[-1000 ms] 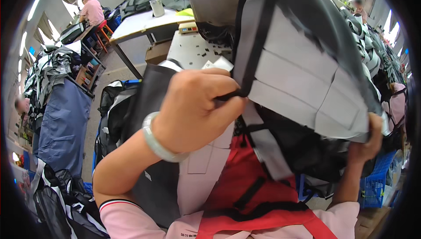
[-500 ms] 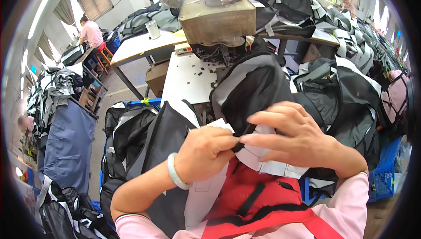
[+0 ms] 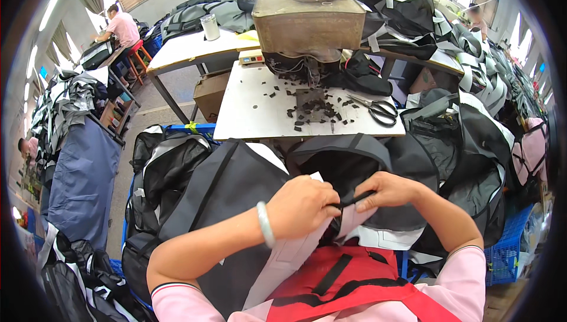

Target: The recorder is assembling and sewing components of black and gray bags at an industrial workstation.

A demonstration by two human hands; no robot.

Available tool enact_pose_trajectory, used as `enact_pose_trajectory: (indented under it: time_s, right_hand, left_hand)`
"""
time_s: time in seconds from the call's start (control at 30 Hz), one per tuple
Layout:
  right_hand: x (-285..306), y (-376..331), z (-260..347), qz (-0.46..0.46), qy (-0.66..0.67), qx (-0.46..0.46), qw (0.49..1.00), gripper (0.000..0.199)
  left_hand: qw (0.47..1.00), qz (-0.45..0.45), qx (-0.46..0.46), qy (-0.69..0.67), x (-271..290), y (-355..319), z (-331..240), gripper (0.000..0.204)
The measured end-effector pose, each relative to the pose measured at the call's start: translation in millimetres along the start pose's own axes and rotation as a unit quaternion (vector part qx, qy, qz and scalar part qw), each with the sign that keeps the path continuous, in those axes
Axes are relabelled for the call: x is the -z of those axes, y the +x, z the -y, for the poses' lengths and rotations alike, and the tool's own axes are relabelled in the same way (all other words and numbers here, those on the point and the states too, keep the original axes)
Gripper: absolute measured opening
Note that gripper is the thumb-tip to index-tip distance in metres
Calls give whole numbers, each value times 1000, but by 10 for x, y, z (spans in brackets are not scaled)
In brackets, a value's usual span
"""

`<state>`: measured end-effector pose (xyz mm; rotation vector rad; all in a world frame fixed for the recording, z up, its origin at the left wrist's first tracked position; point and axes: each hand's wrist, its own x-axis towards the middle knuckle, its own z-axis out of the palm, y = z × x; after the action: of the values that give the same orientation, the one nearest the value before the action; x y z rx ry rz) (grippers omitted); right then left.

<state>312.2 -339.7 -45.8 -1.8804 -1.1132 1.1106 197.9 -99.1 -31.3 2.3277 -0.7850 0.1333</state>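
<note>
The left hand (image 3: 301, 207) and right hand (image 3: 387, 191) each pinch closed on one black strap (image 3: 354, 198), stretching it taut between them above the black bag (image 3: 348, 168) on the lap; that tension seems to keep it straight. Scissors (image 3: 378, 109) lie on the white table (image 3: 248, 109) at twelve o'clock, within reach.

A white rectangular worktable (image 3: 254, 106) carries a boxy brown metal machine (image 3: 307, 24); black fabric scraps (image 3: 313, 109) lie before it, black-handled scissors (image 3: 378, 108) to its right.
</note>
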Motion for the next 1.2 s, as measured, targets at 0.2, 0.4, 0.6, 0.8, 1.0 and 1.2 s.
enact_pose_trajectory:
  time_s: [0.2,0.4,0.6,0.8,1.0,1.2]
  right_hand:
    - [308,339,-273,-118,107,54,986,20]
    - [909,662,66,-230,60,72,969,17]
    - [1138,998,-177,-282,108,39,953,23]
    - [1379,1244,-335,-257,122,29,958,24]
    - [1504,1422,-453,-250,146,46,956,24]
    - [1557,1484,-506,-244,179,47,952,23]
  left_hand:
    - [990,-43,106,-84,138,429,566,17]
    - [967,-74,209,-126,537,818,967,20]
    - [931,-134,268,-210,414,1012,1384,19]
    - [916,-161,299,-213,369,1182,1655,19]
    - [903,-196,306,-230,355,1254,1852,20]
    - [915,-191,304,-187,350,1311,1966,21]
